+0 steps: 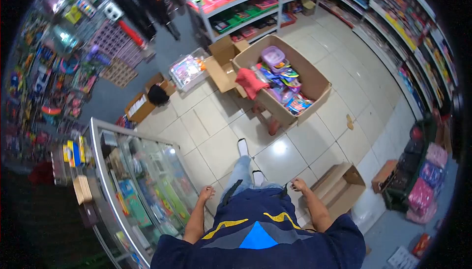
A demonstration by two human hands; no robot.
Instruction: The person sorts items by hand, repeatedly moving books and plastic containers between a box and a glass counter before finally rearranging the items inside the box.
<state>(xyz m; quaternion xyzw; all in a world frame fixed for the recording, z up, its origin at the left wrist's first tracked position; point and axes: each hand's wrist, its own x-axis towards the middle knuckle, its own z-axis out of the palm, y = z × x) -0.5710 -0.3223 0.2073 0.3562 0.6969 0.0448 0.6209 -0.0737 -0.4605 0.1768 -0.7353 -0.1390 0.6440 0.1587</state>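
Beside my left hip hangs my left hand (207, 193), its fingers loosely bent and apart, with nothing visible in it. The glass display case (172, 170) is the thing nearest to it. My right hand (298, 185) hangs at the other hip, fingers slightly curled, no held object showing. A dark strap (284, 192) dangles close by it, and an open cardboard box (339, 190) lies on the floor just to its right. Ahead of my feet, a large carton (314, 80) is full of colourful packets, a purple plastic container (273, 56) and a red cloth (251, 83) draped over its rim.
Reddish-brown legs (273, 126) show beneath the large carton. Smaller boxes (221, 75) and a clear bin (189, 70) stand left of it. Shelves (241, 3) run along the back and right. Goods hang on the left wall. Pink and purple bundles (423, 193) sit at the right.
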